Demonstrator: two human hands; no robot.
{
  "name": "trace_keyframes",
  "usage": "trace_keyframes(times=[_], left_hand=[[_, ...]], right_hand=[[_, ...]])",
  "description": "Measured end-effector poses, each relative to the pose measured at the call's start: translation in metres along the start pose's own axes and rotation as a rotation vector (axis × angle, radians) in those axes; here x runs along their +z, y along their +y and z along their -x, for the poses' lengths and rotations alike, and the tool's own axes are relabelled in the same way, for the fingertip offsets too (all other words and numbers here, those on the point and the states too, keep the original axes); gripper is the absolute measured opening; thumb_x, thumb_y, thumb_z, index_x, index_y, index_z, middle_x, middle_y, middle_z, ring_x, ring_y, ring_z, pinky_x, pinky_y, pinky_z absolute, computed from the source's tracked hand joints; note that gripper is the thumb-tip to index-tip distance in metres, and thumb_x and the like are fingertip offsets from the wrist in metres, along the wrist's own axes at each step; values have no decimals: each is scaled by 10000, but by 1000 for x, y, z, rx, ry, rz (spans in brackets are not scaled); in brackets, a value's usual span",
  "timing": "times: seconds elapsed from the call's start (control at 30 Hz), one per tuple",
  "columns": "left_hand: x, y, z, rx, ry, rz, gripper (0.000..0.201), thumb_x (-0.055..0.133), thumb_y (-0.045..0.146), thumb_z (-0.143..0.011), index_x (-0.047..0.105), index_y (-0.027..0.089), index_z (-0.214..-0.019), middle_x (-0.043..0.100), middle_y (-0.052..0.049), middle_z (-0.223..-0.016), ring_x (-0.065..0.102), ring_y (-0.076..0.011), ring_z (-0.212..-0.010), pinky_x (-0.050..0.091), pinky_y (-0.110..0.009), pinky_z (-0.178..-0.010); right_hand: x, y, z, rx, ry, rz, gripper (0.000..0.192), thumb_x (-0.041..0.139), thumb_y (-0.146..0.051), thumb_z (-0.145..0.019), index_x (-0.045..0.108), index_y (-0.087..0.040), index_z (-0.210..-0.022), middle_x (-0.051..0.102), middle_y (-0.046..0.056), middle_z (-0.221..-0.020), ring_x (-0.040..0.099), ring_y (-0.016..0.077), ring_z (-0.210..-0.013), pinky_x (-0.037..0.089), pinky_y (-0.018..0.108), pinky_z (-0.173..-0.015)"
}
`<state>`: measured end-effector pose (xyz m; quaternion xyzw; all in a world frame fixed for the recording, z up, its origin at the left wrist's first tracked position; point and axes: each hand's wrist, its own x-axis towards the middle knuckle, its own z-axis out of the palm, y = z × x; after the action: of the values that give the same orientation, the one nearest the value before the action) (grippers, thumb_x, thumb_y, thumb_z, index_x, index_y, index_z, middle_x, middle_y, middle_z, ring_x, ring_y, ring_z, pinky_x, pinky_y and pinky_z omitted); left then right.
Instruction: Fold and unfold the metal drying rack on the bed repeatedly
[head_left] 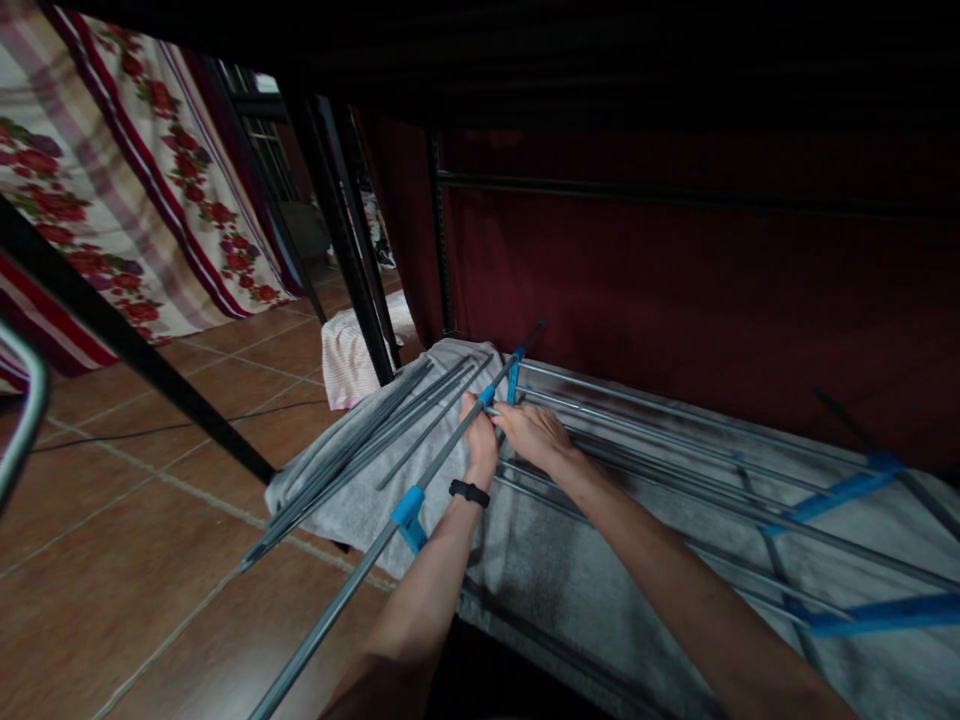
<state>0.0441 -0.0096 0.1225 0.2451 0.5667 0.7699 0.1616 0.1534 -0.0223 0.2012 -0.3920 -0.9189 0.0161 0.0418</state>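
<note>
**Hands meet on a grey rod over the towel**

My left hand [478,428] is curled round a long grey metal rod [390,530], fingers pressed together near a small blue clip [487,395] at its upper part. My right hand [534,430] sits just beside it, touching the same stretch of rod, fingers bent; I cannot tell exactly what they pinch. Nearer to me than my left hand, a larger blue connector [409,515] grips the rod. To the left of my hands a bundle of loose grey rods [352,455] lies on a grey towel [540,560]. To the right of my right hand, a frame of rails [675,440] with blue joints [832,497] stretches across the towel. A black band [469,492] circles my left wrist.
</note>
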Motion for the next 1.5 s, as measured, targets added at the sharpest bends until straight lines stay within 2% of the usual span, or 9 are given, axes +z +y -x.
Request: trace_keyframes(times=[0.53, 0.83, 1.0, 1.1, 1.17, 1.23, 1.33, 1.43, 1.5], left_hand=[[1, 1, 5, -26, 23, -96, 401, 309, 377, -986, 323, 245, -607, 359, 11, -600, 374, -148, -570, 368, -290, -533], [0, 1, 6, -24, 32, -124, 359, 316, 373, -972, 309, 247, -637, 356, 17, -605, 370, -150, -568, 359, -296, -536], [-3, 1, 7, 32, -1, -106, 329, 324, 367, -959, 327, 243, -654, 382, 12, -633, 397, -157, -601, 392, -300, -573], [-6, 2, 11, 72, 6, -104, 308, 302, 356, -952, 353, 237, -673, 423, 2, -662, 452, -164, -652, 442, -307, -653], [-11, 1, 18, 105, 21, -101, 299, 289, 349, -951, 433, 221, -723, 516, -29, -753, 522, -181, -767, 468, -324, -773], [-19, -2, 32, 147, 34, -125, 276, 310, 343, -948, 524, 200, -848, 593, -74, -936, 554, -204, -945, 447, -346, -911], [-35, -12, 64, 222, 48, -236, 237, 399, 333, -933, 540, 199, -1068, 567, -116, -1148, 519, -234, -1116, 395, -380, -1014], [-46, -16, 97, 383, -72, -342, 250, 444, 289, -926, 518, 209, -1151, 541, -127, -1167, 503, -248, -1151, 388, -406, -1030], [-45, -8, 110, 530, -179, -392, 246, 431, 263, -935, 521, 201, -1155, 547, -128, -1141, 505, -251, -1146, 392, -426, -1025]], right_hand=[[2, 0, -1, -6, 28, 15, 412, 302, -408, -1020, 503, -305, -1364, 721, 80, -1012, 673, 243, -942, 459, 335, -793], [4, -2, 0, 2, 48, 41, 406, 287, -406, -1021, 520, -287, -1331, 721, 85, -1021, 676, 236, -921, 465, 339, -790], [4, -3, 3, -11, 54, 43, 420, 279, -427, -1024, 500, -261, -1340, 701, 84, -1112, 665, 228, -950, 458, 336, -799], [4, 1, 14, -7, 135, 46, 449, 354, -420, -1011, 415, -238, -1417, 667, 86, -1190, 635, 227, -1012, 444, 335, -837], [6, 9, 27, -2, 209, 66, 460, 386, -396, -1007, 404, -210, -1428, 645, 99, -1218, 602, 224, -1064, 417, 337, -898], [8, 21, 44, 20, 257, 88, 435, 391, -364, -1009, 433, -194, -1407, 632, 109, -1226, 572, 221, -1105, 380, 342, -955], [13, 45, 74, 86, 276, 124, 408, 369, -349, -1018, 470, -179, -1374, 622, 122, -1229, 554, 226, -1118, 354, 358, -982], [18, 65, 100, 153, 284, 162, 415, 344, -366, -1026, 482, -166, -1362, 613, 133, -1238, 561, 231, -1095, 352, 368, -978], [18, 73, 112, 180, 288, 183, 408, 339, -370, -1029, 497, -165, -1344, 612, 133, -1236, 568, 230, -1075, 355, 365, -968]])
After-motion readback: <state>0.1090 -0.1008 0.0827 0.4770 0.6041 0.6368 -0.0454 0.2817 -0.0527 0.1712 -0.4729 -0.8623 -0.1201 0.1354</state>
